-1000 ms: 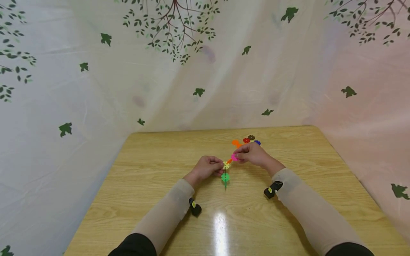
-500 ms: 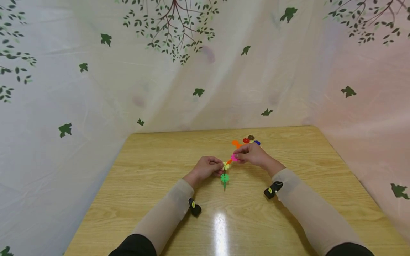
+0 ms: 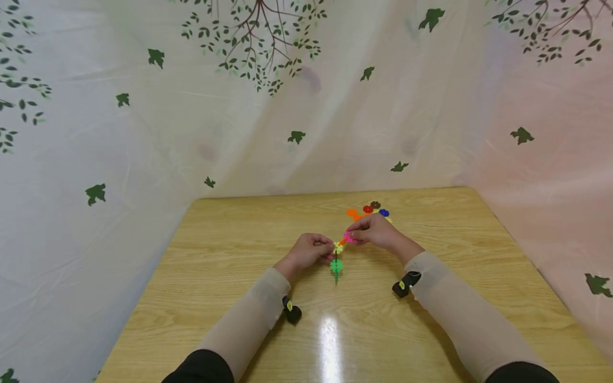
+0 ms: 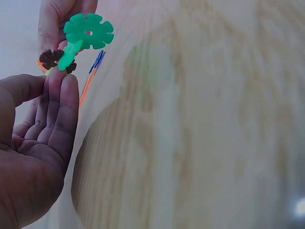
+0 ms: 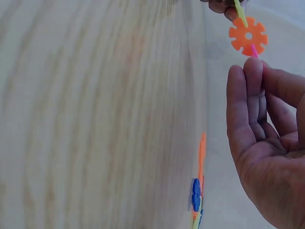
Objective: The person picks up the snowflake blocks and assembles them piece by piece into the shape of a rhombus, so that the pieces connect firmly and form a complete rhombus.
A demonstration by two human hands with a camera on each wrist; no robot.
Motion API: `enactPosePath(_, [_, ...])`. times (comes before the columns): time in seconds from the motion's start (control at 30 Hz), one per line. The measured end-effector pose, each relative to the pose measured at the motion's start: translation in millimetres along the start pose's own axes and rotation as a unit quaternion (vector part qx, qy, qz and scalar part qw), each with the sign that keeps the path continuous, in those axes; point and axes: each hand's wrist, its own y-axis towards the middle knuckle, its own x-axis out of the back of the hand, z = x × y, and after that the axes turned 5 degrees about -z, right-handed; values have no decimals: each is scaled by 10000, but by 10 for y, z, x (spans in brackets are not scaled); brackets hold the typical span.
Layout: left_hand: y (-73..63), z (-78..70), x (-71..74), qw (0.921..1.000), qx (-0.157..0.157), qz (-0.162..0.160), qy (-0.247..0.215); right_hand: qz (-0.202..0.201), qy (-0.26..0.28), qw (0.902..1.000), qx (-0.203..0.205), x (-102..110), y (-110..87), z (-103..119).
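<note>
The left hand (image 3: 306,250) pinches the yellow disc (image 3: 339,248); the right hand (image 3: 377,232) pinches the pink disc (image 3: 347,238). The orange disc (image 5: 257,36) is between both hands, touching yellow and pink.

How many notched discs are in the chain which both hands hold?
6, from the right hand: pink disc, orange disc, yellow disc at the left hand, brown disc, green disc, green end disc. Others may be hidden.

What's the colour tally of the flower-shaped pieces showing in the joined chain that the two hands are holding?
Pink piece: 1
Orange piece: 1
Yellow piece: 1
Brown piece: 1
Green pieces: 2
Total visible: 6
</note>
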Motion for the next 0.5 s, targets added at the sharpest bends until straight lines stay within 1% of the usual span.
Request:
enactPosePath(0.17, [3,11,-11,10000,-3,-2,-89,-77,-16,10000,-16,-32,3,-13])
enactPosePath(0.33, [4,17,-6,9999,65,11,-118,-54,127,9999,-42,-30,-6,-30])
enactPosePath(0.43, [4,22,7,9999,84,55,-54,-2,309,9995,-53,-21,-13,-40])
enactPosePath(0.5, [2,19,15,9999,58,109,72,50,398,9992,-36,-18,-18,-44])
